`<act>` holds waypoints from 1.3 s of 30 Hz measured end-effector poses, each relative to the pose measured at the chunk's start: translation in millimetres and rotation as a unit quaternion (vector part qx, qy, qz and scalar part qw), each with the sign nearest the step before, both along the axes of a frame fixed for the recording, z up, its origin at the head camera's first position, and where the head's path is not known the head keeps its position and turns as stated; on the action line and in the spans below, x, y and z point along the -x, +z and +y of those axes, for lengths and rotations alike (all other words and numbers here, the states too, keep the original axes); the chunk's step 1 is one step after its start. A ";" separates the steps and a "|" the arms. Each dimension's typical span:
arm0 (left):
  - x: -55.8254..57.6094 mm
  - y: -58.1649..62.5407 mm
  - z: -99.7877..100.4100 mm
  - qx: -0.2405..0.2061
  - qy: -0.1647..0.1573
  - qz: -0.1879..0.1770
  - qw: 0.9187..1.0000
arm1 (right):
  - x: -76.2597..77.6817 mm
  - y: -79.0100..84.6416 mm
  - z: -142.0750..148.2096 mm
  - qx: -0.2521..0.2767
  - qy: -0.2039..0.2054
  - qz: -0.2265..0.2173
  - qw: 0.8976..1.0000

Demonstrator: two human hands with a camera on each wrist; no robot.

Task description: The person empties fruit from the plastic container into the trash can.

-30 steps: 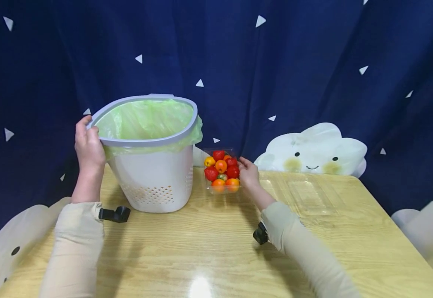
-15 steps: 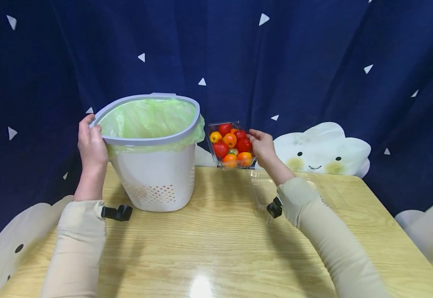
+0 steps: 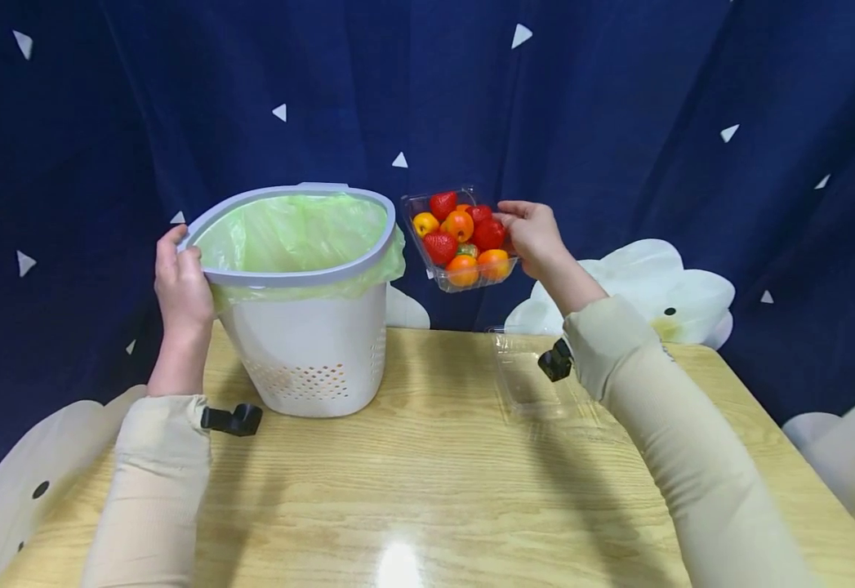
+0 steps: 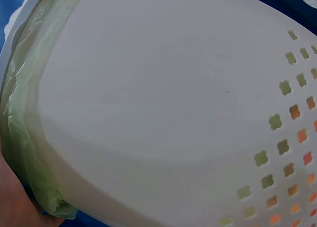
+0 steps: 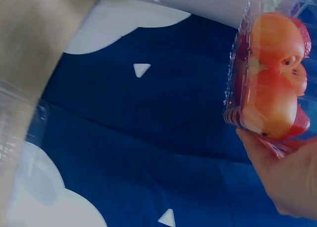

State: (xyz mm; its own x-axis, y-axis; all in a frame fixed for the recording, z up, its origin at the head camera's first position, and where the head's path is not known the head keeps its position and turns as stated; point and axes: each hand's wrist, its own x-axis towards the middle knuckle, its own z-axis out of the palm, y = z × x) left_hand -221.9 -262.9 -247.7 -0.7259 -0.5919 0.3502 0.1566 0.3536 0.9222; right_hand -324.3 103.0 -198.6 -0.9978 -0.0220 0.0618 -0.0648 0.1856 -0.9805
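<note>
My left hand (image 3: 184,282) grips the left side of the grey rim of a white plastic bin (image 3: 302,335). A thin green bag (image 3: 295,233) lines the bin and folds out over its rim. In the right hand (image 3: 539,238) is a clear plastic fruit box (image 3: 445,282), pinched at its right edge and raised above the table, right of the bin. Red strawberries (image 3: 440,247), orange fruits (image 3: 462,269) and a yellow fruit (image 3: 425,224) fill it. The right wrist view shows the fingers under the box's end, beside two orange fruits (image 5: 271,102).
Clear empty plastic boxes (image 3: 533,384) lie on the wooden table (image 3: 398,490), below the right forearm. Orange and red colours show through the bin's holes (image 4: 295,112). A dark blue curtain (image 3: 456,98) and white cloud-shaped panels (image 3: 647,273) stand behind the table.
The right hand has lifted the fruit box up from near the table's back edge to about the bin's rim height, shifting slightly right. The left hand keeps its grip on the rim.
</note>
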 end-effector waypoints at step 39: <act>-5.5 2.9 0.5 0.011 0.006 0.020 1.000 | -0.9 79.7 -99.3 0.080 -0.055 0.049 0.994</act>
State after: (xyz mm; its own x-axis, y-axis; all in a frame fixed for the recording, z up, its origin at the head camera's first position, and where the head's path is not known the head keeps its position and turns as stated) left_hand -216.4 -262.4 -244.8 -0.7037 -0.5929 0.3916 0.1880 0.3761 0.9073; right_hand -323.4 3.7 -118.9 -0.9828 0.1045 0.1519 -0.1487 0.0386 -0.9881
